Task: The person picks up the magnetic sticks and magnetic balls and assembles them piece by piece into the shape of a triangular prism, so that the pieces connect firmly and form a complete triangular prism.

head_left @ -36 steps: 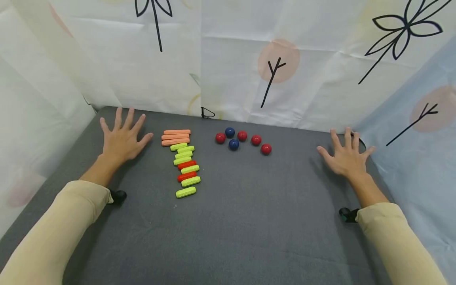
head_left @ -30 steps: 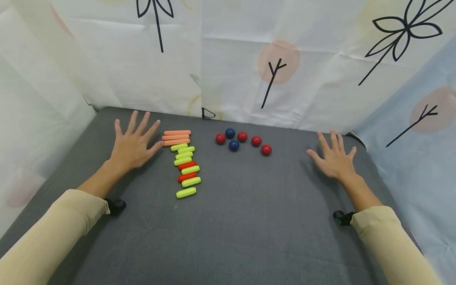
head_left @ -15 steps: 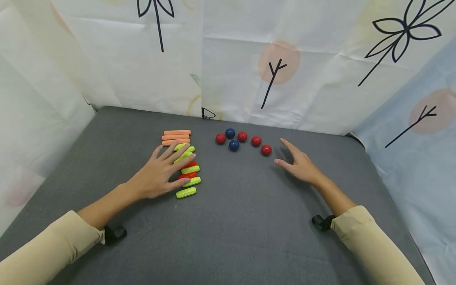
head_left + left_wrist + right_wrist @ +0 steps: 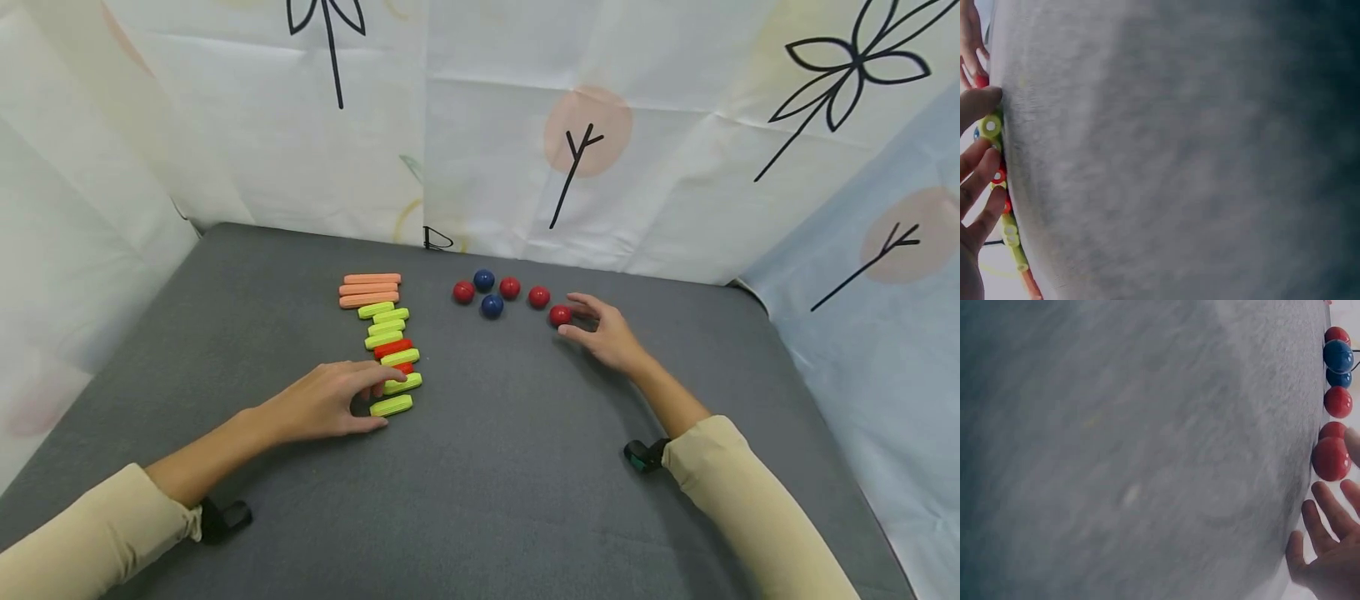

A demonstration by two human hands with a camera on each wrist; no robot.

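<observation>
My left hand [image 4: 330, 402] reaches to the nearest ridged yellow-green stick [image 4: 392, 406], thumb on its near side and fingers on its far side. In the left wrist view gaps show between the fingertips [image 4: 986, 150] and that stick [image 4: 990, 126]. Beyond it runs a column of yellow-green sticks, two red sticks [image 4: 393, 348] and longer orange sticks [image 4: 369, 298]. My right hand [image 4: 607, 337] has thumb and fingers spread about the nearest glossy red ball [image 4: 559, 316]. In the right wrist view the fingers look apart from this ball [image 4: 1331, 459].
More red balls [image 4: 539, 297] and two dark blue balls [image 4: 492, 306] lie at the back of the grey table [image 4: 480, 483]. A white patterned curtain [image 4: 495, 133] stands along the back and sides. Each wrist wears a black camera [image 4: 647, 455].
Both hands have come inward from the table's sides. The left moved toward me and right to the nearest stick, its fingers bending. The right moved left to the red ball. The sticks and balls stay put.
</observation>
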